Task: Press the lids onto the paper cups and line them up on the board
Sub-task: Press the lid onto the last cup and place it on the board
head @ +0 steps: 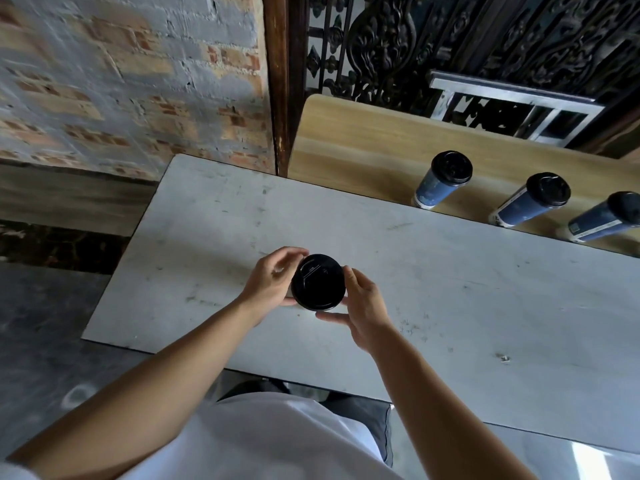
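A black lid (318, 282) sits on top of a paper cup on the grey table (450, 289); the cup's body is almost wholly hidden under the lid. My left hand (272, 278) grips the lid's left rim with thumb and fingers. My right hand (363, 310) holds its right side, fingers curled under the rim. Three blue paper cups with black lids stand in a row on the wooden board (363, 140) at the back right: the first cup (441, 180), the second cup (531, 200) and the third cup (604, 216).
A brick wall (121, 74) rises behind the table's left end. A dark wooden post (277, 81) and an ornate iron grille (485, 39) stand behind the board. The table's near edge runs just in front of my white shirt (277, 441).
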Demonstrator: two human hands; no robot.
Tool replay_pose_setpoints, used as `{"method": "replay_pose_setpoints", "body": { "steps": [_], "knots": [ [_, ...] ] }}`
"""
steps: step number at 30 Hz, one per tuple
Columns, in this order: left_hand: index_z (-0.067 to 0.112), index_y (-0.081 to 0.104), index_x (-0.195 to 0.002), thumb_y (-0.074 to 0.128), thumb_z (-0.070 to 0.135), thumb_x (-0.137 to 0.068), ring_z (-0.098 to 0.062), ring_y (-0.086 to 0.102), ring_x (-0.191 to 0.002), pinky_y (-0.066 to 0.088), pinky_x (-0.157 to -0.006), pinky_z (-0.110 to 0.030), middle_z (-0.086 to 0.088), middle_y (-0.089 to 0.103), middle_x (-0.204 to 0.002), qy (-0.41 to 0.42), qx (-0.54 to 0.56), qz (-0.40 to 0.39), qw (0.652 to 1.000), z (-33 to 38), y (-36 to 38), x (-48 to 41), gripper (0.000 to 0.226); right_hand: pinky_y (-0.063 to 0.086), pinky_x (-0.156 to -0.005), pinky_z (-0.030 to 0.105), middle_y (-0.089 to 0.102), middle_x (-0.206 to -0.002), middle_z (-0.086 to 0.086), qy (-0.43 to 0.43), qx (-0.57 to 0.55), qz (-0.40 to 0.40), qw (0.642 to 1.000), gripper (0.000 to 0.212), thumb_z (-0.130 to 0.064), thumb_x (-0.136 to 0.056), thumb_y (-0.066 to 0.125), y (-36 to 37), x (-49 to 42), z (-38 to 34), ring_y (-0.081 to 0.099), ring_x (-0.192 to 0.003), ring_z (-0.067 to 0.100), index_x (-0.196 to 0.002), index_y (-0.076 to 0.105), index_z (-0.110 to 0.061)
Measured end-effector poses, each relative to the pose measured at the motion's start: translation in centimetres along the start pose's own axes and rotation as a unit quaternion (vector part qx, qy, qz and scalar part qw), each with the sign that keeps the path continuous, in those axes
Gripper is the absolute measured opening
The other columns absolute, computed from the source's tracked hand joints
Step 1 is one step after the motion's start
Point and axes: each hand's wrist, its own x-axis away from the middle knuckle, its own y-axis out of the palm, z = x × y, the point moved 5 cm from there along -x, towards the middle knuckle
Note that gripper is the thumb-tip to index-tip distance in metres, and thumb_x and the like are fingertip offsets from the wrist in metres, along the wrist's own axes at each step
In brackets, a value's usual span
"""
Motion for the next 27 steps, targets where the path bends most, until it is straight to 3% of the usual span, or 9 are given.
{"method": "replay_pose_setpoints", "body": {
  "steps": [5,8,12,15,17,22,27],
  "knots": [
    [0.023,0.07,-0.11,0.041,0.029,-0.107,-0.011,0.065,-0.106,0.064,-0.065,-0.037,0.004,0.07,-0.114,-0.002,-0.018,0.002,1.0,-0.2,0.9,0.3,0.03,0.064,-0.073,0.052,0.065,-0.115,0.012,-0.015,0.025,0.043,0.999,0.035,-0.035,-0.107,0.041,0.4,0.3,-0.1,0.066,-0.107,0.028,-0.108,0.068,-0.012],
    [0.025,0.069,-0.105,0.039,0.03,-0.107,-0.015,0.064,-0.104,0.065,-0.064,-0.04,0.004,0.068,-0.11,-0.011,-0.027,0.034,0.999,-0.5,1.1,0.6,0.03,0.063,-0.08,0.052,0.065,-0.124,0.014,0.004,-0.048,0.001,0.999,0.037,-0.038,-0.106,0.044,0.3,0.9,0.1,0.065,-0.116,0.032,-0.115,0.067,-0.011],
    [0.02,0.069,-0.105,0.041,0.029,-0.106,-0.016,0.066,-0.104,0.065,-0.067,-0.047,0.0,0.068,-0.108,-0.013,0.009,0.075,0.997,-1.5,1.1,1.1,0.029,0.061,-0.083,0.038,0.065,-0.134,0.007,0.021,-0.127,0.002,0.992,0.033,-0.039,-0.104,0.052,-0.2,1.9,1.4,0.058,-0.126,0.034,-0.12,0.071,-0.017],
    [0.017,0.068,-0.107,0.04,0.024,-0.105,-0.014,0.066,-0.103,0.065,-0.069,-0.043,0.003,0.068,-0.105,-0.042,0.051,0.096,0.993,-2.0,1.7,1.7,0.029,0.057,-0.092,0.037,0.071,-0.125,0.002,-0.005,-0.143,0.008,0.99,0.029,-0.032,-0.105,0.051,-0.2,2.4,2.0,0.062,-0.124,0.03,-0.122,0.07,-0.018],
    [0.015,0.067,-0.103,0.044,0.028,-0.103,-0.016,0.066,-0.104,0.065,-0.068,-0.043,-0.001,0.068,-0.106,-0.057,0.048,0.103,0.992,-2.2,1.9,1.8,0.026,0.057,-0.09,0.037,0.075,-0.115,0.002,-0.023,-0.135,0.021,0.99,0.03,-0.032,-0.106,0.048,-0.5,2.6,1.8,0.065,-0.12,0.028,-0.119,0.071,-0.018],
    [0.01,0.062,-0.094,0.059,0.053,-0.094,-0.025,0.067,-0.106,0.065,-0.065,-0.047,-0.012,0.065,-0.112,-0.105,0.001,0.061,0.993,-2.7,1.5,1.1,0.043,0.055,-0.072,0.036,0.072,-0.117,0.006,-0.017,-0.056,0.051,0.997,0.03,-0.037,-0.105,0.05,-1.6,2.2,0.9,0.063,-0.12,0.03,-0.108,0.075,-0.02],
    [0.012,0.062,-0.092,0.059,0.055,-0.094,-0.022,0.065,-0.105,0.065,-0.068,-0.046,-0.011,0.063,-0.11,-0.084,0.0,0.024,0.996,-2.3,1.2,1.5,0.043,0.06,-0.078,0.041,0.073,-0.114,0.003,-0.014,-0.042,0.022,0.999,0.031,-0.039,-0.104,0.05,-1.3,2.2,0.7,0.067,-0.109,0.022,-0.107,0.075,-0.021]
  ]
}}
